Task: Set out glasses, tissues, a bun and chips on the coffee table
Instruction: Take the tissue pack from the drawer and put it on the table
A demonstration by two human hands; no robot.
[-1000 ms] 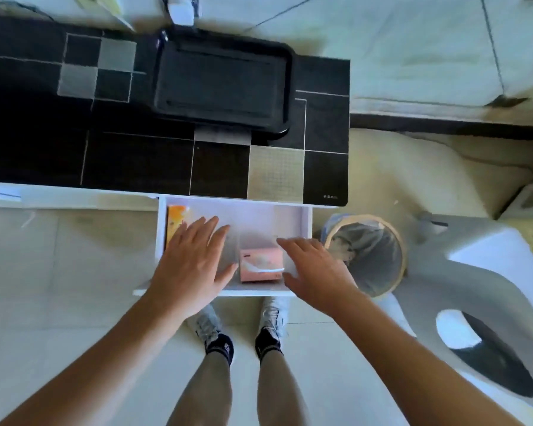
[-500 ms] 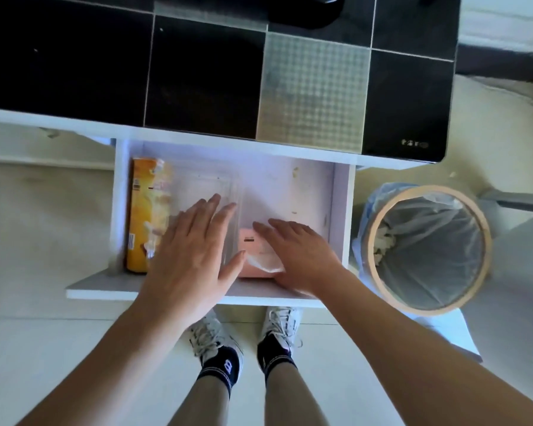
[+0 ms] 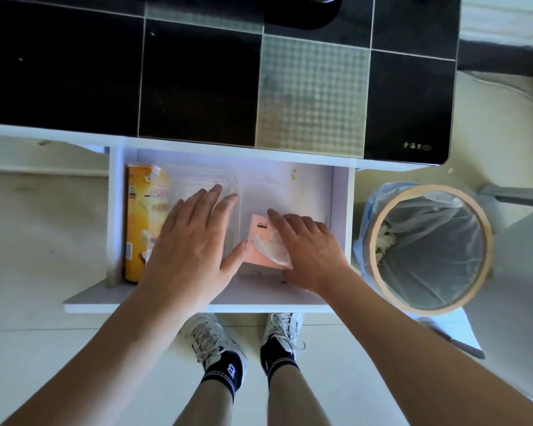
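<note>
Head view: left hand (image 3: 191,247), fingers spread flat, hides most of a clear box (image 3: 206,182); at 3 o'clock, right hand (image 3: 311,253) half-covers the pink tissue pack (image 3: 259,238), grip perhaps loose, unclear.

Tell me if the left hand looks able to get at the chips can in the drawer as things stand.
Probably yes. The chips can lies uncovered along the open drawer's left wall, just left of the left hand, which hovers open over a clear box. Nothing seems to lie between them.
</note>
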